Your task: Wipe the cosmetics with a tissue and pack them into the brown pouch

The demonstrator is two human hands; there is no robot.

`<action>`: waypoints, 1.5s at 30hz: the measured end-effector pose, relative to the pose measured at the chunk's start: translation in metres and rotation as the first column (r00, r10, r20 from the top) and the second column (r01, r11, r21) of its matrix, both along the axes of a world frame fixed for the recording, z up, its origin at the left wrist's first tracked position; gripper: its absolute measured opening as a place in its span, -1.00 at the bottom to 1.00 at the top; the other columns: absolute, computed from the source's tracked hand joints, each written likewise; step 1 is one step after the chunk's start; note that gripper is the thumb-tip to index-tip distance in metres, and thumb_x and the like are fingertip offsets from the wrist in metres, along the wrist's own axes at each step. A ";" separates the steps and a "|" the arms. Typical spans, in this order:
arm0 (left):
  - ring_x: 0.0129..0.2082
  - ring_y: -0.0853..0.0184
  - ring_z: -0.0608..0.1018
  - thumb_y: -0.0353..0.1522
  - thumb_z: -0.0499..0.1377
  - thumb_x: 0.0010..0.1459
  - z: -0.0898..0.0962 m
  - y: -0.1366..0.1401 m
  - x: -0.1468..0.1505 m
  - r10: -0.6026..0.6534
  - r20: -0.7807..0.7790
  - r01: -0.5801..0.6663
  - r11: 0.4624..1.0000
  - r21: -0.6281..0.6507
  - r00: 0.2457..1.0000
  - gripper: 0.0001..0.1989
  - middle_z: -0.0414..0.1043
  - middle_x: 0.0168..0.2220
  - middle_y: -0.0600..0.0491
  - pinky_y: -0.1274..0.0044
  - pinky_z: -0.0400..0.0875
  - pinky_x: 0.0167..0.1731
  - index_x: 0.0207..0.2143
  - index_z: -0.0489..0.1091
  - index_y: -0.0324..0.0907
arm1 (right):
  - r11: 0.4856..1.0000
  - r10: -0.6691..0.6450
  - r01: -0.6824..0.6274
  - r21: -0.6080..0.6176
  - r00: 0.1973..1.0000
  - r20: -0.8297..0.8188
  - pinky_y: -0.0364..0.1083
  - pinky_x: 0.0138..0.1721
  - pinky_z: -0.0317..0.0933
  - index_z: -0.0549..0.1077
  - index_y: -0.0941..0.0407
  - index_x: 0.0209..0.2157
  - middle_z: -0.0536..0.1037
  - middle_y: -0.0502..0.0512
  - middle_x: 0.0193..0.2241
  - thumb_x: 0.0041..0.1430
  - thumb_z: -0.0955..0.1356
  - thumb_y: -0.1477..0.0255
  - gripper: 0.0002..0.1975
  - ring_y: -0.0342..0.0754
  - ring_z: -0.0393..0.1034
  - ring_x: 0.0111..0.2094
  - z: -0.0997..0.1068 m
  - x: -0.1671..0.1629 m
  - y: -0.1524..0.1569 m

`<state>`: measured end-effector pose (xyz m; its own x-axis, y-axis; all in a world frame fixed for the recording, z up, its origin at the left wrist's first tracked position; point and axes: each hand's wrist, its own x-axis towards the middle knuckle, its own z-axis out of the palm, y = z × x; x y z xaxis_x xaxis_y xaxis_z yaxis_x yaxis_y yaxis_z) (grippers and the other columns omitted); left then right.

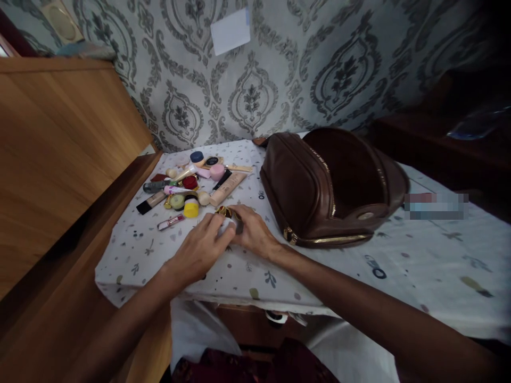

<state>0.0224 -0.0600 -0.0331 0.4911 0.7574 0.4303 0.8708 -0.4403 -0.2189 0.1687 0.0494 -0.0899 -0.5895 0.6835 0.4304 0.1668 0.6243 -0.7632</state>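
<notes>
Close together over the table's front half, my left hand [202,242] and my right hand [255,231] both have curled fingers. Between them is a small gold-and-dark item [224,211], its kind partly hidden by the fingers. My right hand grips its side. A white, soft-looking piece [227,227], like a wipe or cloth, is pinched in my left hand against the item. Just beyond lie cosmetics: a beige tube [228,189], a yellow jar [191,209], a red-lidded jar [190,183], and a lip gloss tube [170,222] left of my left hand.
A brown leather bag [295,186] with a gold zip gapes open right of my hands. More cosmetics include a pink-lidded jar [217,172] and a blue-lidded jar [197,157]. A wooden panel [67,143] borders the left; a patterned wall [255,96] stands behind the cloth-covered table [343,276].
</notes>
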 end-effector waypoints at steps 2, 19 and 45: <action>-0.17 0.16 0.40 -0.55 -0.04 0.27 0.012 0.005 0.004 0.049 -0.089 -0.054 0.997 -0.049 0.995 -0.74 0.33 -0.15 -0.13 0.38 0.44 -0.23 -0.09 0.36 -0.22 | 0.999 0.023 -0.023 0.042 1.000 0.002 0.09 0.01 0.26 0.40 0.12 -0.03 0.49 0.16 -0.12 -0.10 0.51 0.46 -0.47 0.12 0.37 -0.06 0.000 0.000 -0.001; -0.27 0.27 0.50 -0.22 0.07 0.18 -0.013 0.055 -0.049 0.329 0.759 0.076 0.893 -0.444 0.562 -0.72 0.51 -0.28 0.02 0.49 0.37 -0.21 -0.25 0.46 -0.22 | 0.994 0.108 -0.109 -0.015 0.992 -0.063 0.08 0.05 0.27 0.38 0.10 0.06 0.50 0.16 -0.04 -0.13 0.54 0.51 -0.35 0.09 0.41 -0.01 -0.002 0.003 -0.003; -0.14 0.31 0.46 -0.49 0.05 0.30 -0.014 -0.001 -0.001 0.096 0.599 -0.051 0.994 -0.092 0.795 -0.76 0.39 -0.18 0.01 0.50 0.38 -0.11 -0.04 0.41 -0.18 | 0.961 -0.043 0.005 -0.277 0.991 -0.130 -0.04 -0.10 0.25 0.39 0.10 -0.14 0.52 0.03 -0.24 -0.16 0.47 0.27 -0.51 0.03 0.38 -0.15 0.003 0.002 0.006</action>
<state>0.0209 -0.0606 -0.0473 0.0913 0.8190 0.5665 0.8468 -0.3632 0.3887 0.1709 0.0558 -0.0871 -0.5217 0.7998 0.2968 0.0643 0.3838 -0.9212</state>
